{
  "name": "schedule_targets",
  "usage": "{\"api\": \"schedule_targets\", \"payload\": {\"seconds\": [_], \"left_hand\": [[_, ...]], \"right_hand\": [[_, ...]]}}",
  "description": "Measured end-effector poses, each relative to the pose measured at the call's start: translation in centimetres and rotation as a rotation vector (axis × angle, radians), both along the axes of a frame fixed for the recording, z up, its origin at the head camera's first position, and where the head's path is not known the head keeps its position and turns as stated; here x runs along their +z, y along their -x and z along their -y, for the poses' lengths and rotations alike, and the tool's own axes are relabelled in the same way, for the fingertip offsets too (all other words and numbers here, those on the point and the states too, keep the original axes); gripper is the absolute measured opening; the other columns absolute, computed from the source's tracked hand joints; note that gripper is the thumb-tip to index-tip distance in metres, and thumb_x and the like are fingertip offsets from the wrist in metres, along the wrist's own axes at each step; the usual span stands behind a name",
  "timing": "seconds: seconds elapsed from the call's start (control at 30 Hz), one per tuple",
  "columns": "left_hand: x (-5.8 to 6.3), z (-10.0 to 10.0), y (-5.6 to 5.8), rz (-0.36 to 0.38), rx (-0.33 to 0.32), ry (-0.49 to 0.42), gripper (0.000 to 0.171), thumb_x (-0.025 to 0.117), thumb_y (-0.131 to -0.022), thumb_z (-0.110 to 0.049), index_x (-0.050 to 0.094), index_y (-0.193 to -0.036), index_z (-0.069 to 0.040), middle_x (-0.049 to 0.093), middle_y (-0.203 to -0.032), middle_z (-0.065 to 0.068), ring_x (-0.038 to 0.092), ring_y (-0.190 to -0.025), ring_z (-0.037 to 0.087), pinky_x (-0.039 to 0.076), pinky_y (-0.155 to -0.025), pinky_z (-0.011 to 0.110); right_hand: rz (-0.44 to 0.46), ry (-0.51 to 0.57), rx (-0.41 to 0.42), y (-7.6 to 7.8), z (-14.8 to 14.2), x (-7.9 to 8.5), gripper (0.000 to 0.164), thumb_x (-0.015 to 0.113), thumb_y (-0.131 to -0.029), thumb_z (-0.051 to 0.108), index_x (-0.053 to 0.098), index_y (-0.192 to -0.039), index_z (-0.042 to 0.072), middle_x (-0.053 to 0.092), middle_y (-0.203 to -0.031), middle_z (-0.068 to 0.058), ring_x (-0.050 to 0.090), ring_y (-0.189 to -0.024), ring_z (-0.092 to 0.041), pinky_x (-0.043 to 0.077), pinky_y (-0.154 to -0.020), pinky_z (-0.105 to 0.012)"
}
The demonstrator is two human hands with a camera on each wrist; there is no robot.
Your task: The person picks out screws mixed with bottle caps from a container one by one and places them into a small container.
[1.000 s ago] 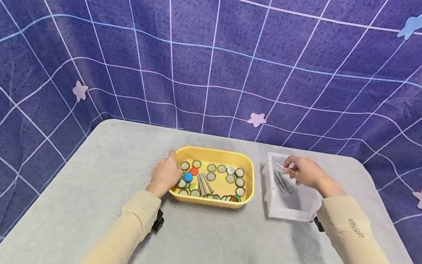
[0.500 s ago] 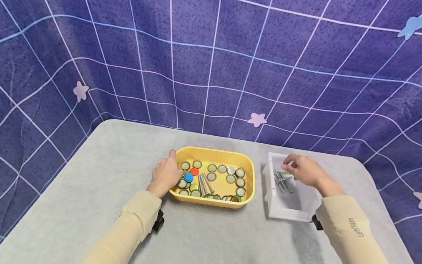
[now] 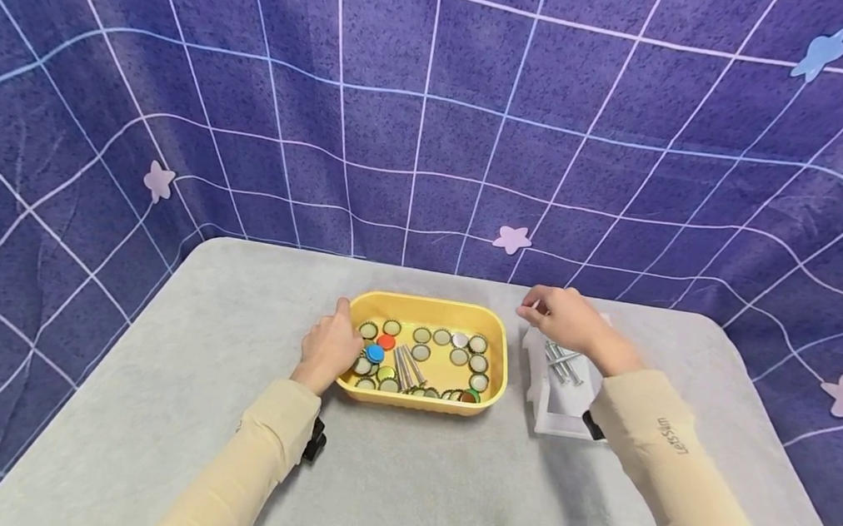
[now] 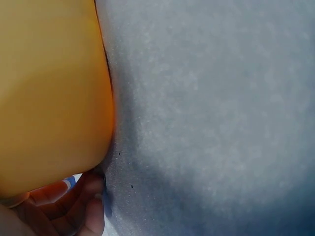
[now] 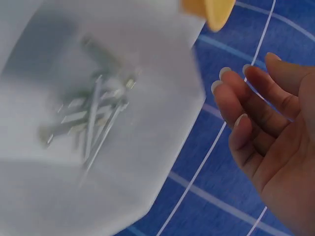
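My left hand grips the left end of the yellow tub. In the left wrist view, the curled fingers lie against the tub's outer end. Bottle caps and several nails lie inside the tub. My right hand hovers above the far left corner of the white bin. Its fingers are loosely bent with nothing between them in the right wrist view. Several bolts and nails lie crossed in the bin, blurred in the right wrist view. The right forearm hides part of the bin.
Both containers stand on a grey tabletop, with a narrow gap between them. A purple gridded curtain hangs behind the table and around its sides. Among the caps are a blue cap and a red cap.
My right hand let go of a nail, which lies in the white bin. That hand then moved left and away towards the bin's far corner. The left hand kept its hold on the tub.
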State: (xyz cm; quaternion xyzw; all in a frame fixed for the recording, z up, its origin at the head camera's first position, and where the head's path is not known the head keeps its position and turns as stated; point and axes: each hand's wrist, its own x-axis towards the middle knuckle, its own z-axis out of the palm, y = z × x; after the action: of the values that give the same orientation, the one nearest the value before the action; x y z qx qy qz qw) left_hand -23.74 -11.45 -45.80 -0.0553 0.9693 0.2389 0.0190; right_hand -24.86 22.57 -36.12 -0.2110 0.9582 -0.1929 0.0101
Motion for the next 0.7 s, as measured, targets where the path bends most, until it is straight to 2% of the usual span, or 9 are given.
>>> {"api": "schedule_targets", "payload": {"seconds": [0.13,0.37,0.5,0.7], "left_hand": [[0.0,0.1,-0.1,0.004,0.001,0.003,0.034,0.054,-0.092,-0.018,0.043,-0.123,-0.008,0.067,-0.096,0.023,0.067,-0.083,0.039,0.050,-0.065,0.050],[0.1,0.0,-0.2,-0.001,-0.008,0.001,0.038,0.055,-0.091,-0.018,0.043,-0.126,-0.008,0.068,-0.099,0.025,0.067,-0.086,0.042,0.051,-0.068,0.052],[0.2,0.1,-0.1,-0.004,-0.008,-0.001,0.037,0.054,-0.091,-0.017,0.043,-0.126,-0.007,0.067,-0.098,0.025,0.067,-0.085,0.042,0.051,-0.068,0.052],[0.2,0.2,-0.1,-0.005,-0.008,-0.008,0.038,0.055,-0.091,-0.017,0.043,-0.125,-0.007,0.067,-0.097,0.023,0.067,-0.085,0.039,0.051,-0.068,0.051]], "right_hand": [[0.009,-0.011,0.031,0.2,2.6,-0.1,0.024,0.062,-0.096,0.023,0.069,-0.104,0.001,0.073,-0.085,-0.012,0.066,-0.071,-0.018,0.054,-0.071,-0.037],[0.011,-0.101,0.087,-0.2,6.5,-1.1,0.021,0.064,-0.094,0.027,0.070,-0.098,0.007,0.074,-0.092,-0.008,0.066,-0.079,-0.021,0.052,-0.078,-0.041],[0.063,-0.119,0.066,-0.7,8.6,-1.9,0.019,0.065,-0.094,0.026,0.069,-0.099,0.008,0.074,-0.095,-0.009,0.069,-0.088,-0.026,0.053,-0.081,-0.043],[0.137,-0.092,-0.028,-1.8,11.6,-3.4,0.027,0.068,-0.091,0.023,0.063,-0.111,0.007,0.072,-0.109,-0.014,0.068,-0.100,-0.036,0.052,-0.087,-0.049]]}}
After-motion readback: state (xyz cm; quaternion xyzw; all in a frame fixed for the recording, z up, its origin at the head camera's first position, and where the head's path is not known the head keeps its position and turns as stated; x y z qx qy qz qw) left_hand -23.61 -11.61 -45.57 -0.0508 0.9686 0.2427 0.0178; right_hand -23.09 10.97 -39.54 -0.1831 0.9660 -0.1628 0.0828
